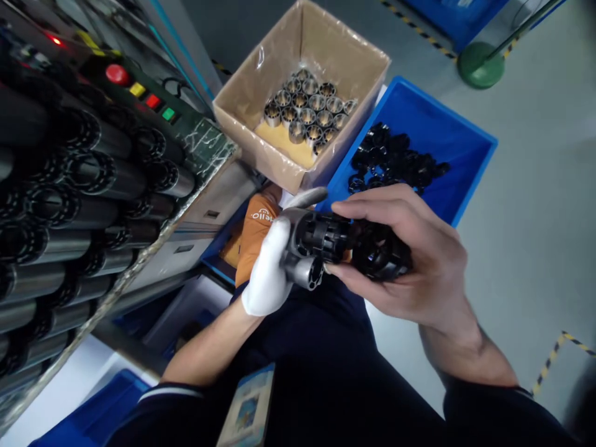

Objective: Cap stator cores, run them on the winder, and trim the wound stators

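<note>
My left hand (pixel 267 273), in a white glove, is closed around grey metal cylinders; a short one (pixel 302 271) shows its slotted open end. At the mouth of another metal cylinder (pixel 294 218) sits a black slotted ring-like part (pixel 323 237); how deep it sits I cannot tell. My bare right hand (pixel 426 261) is closed around several black plastic parts (pixel 379 248), its thumb and fingertips close to the slotted part. The two hands nearly meet in front of my body.
A cardboard box (pixel 261 146) holds several upright metal cylinders (pixel 307 116). Beside it, a blue bin (pixel 470 161) contains black plastic parts (pixel 395 152). At left, metal cylinders (pixel 69 245) lie stacked by a control panel with a red button (pixel 117 75). A green round stand base (pixel 481 65) is on the floor.
</note>
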{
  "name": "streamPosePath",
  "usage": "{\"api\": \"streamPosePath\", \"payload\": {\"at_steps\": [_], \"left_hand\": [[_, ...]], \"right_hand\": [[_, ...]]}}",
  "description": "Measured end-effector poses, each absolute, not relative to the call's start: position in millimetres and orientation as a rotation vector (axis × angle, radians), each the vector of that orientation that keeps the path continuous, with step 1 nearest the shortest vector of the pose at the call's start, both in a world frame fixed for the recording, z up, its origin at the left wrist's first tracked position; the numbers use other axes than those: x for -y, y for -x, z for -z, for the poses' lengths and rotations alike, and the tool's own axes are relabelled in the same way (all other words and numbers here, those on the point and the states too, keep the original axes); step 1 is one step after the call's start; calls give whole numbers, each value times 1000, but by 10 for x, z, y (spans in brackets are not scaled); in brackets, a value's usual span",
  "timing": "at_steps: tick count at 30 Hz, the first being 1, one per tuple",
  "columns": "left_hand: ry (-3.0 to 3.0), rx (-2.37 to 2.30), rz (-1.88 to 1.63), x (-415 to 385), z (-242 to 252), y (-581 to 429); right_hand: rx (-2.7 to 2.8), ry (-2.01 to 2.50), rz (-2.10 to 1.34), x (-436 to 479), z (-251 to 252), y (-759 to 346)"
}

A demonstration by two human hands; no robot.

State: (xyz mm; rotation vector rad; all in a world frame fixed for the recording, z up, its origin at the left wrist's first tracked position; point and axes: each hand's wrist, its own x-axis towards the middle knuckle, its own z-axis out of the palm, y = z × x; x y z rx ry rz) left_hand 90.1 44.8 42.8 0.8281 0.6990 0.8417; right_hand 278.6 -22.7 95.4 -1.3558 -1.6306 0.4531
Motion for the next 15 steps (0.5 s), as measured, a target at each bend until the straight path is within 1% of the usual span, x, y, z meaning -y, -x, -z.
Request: {"api": "streamPosePath", "payload": {"at_steps": [6,9,15], "left_hand": [[-1011,-641,-950,-422,-334,-747],[-1087,-652,-948,-426,-259,-725],[-1211,-649,-1002,-453,-260,-697]], "right_hand": [[1654,1398,-477,181,-943,-2645],[1618,1425,-509,194,-931,-2625],[1560,1468,-585,239,-920,-2554]]}}
